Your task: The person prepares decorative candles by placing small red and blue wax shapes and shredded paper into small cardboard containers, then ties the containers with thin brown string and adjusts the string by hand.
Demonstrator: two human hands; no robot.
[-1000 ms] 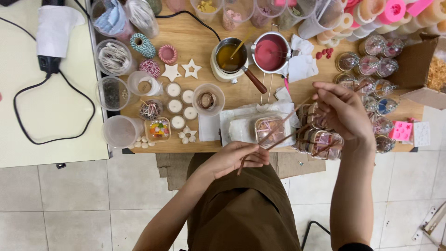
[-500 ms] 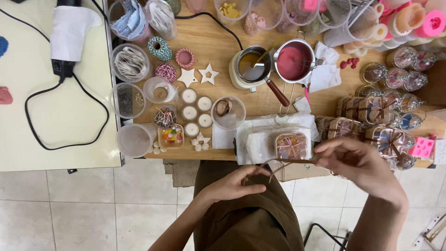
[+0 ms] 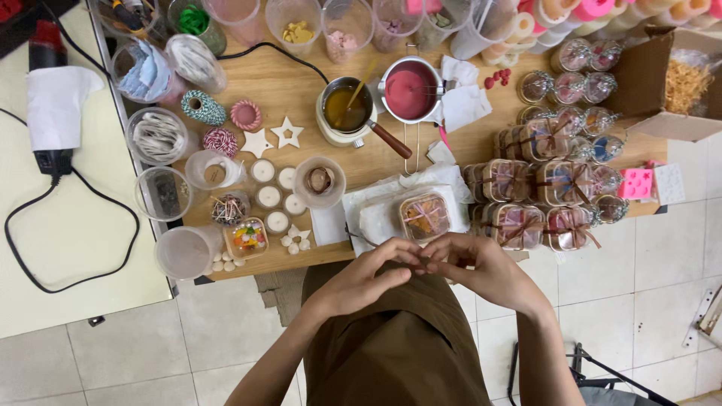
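Wood tabletop [image 3: 301,98] fills the upper half of my view, crowded because everything I work with sits within arm's reach. On the right stands a block of finished clear boxes tied with brown ribbon [image 3: 526,188], packed edge to edge so they stay out of my working spot. At the back two small pots stand side by side, one of amber liquid [image 3: 344,110], one of pink [image 3: 410,94], handles turned toward me. Plastic cups [image 3: 184,252] line the left edge, and white tealights [image 3: 274,197] sit in a loose cluster near two wooden stars [image 3: 271,137].

Directly in front of me lies one clear box with orange contents [image 3: 425,216], resting on white paper [image 3: 376,214] at the near edge of the table, not yet tied. Below it, over my lap, my left hand [image 3: 368,274] and right hand [image 3: 477,267] meet. Both sets of fingertips are pressed together on a thin brown strand [image 3: 361,238] that trails up and left toward the paper; I hold it low and close so I can work the small length between my fingers.

My knuckles hide the pinched part, so I cannot tell whether there is a knot or loop. What the far cups hold is cut off at the top edge, and the contents of the tied boxes are too small to make out.
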